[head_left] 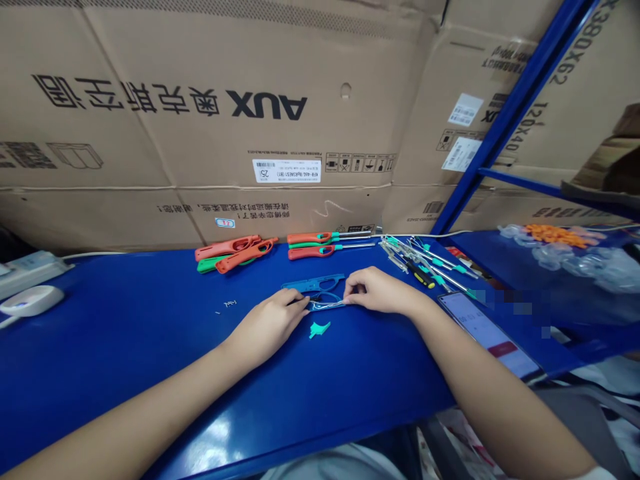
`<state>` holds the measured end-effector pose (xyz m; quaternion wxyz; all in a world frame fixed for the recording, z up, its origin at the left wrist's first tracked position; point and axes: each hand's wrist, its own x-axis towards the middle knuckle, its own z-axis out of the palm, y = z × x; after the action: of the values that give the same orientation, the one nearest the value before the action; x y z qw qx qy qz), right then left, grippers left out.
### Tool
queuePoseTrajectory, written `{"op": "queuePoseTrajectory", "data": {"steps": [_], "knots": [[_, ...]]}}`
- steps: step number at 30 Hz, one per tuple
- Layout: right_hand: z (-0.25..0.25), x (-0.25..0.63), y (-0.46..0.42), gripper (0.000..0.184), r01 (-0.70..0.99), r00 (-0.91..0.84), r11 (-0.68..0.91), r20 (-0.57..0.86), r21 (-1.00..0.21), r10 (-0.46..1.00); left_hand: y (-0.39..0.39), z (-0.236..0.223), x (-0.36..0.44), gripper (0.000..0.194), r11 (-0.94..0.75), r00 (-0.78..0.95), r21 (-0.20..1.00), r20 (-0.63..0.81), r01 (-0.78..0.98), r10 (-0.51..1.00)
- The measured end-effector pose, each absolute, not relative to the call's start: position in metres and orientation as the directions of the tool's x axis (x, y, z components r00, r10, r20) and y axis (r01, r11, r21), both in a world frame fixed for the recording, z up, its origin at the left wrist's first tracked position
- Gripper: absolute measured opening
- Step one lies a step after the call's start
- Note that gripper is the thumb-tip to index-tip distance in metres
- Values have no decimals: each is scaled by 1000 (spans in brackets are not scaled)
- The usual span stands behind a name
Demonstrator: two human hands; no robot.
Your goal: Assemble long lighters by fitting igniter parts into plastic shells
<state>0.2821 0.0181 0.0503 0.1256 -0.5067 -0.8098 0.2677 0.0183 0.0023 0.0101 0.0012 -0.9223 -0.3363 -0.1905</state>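
Observation:
A blue lighter shell half lies on the table between my hands, open side up, with a thin white wire running along it. My left hand has its fingers closed on the shell's left end, where a small dark part shows by the fingertips. At the other end my right hand pinches the shell's edge beside the wire; its exact hold is partly hidden. Just behind rests a second blue shell half. A teal trigger lies loose in front of them.
Orange and green lighter shells and assembled lighters lie along the back. Metal lighter rods, a screwdriver and a phone are at right. Small screws lie left. A cardboard wall stands behind.

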Motion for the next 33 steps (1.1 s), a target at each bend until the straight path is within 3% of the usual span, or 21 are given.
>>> {"op": "queuePoseTrajectory", "data": {"steps": [5,9,14,17,22,28,33], "knots": [[50,285,21,10,765,-295,13,-333,-644,896,-2,7,23,34,-821,736,127,384,556,558],[49,284,23,15,760,-271,-33,-363,-650,892,-1,7,24,33,-835,754,116,375,539,539],[54,284,17,12,706,-339,46,-281,-707,898,4,2,21,30,-832,726,206,412,514,551],[56,282,13,22,606,-473,184,-164,-774,866,5,-1,20,28,-829,695,265,454,493,558],[44,272,14,16,563,-569,477,101,-674,816,-3,9,20,25,-842,671,282,510,461,538],[36,269,17,9,562,-627,572,142,-597,766,-12,20,21,25,-894,808,233,385,383,446],[45,276,15,8,573,-638,542,80,-614,766,-9,16,20,24,-891,830,238,331,387,449]]}}
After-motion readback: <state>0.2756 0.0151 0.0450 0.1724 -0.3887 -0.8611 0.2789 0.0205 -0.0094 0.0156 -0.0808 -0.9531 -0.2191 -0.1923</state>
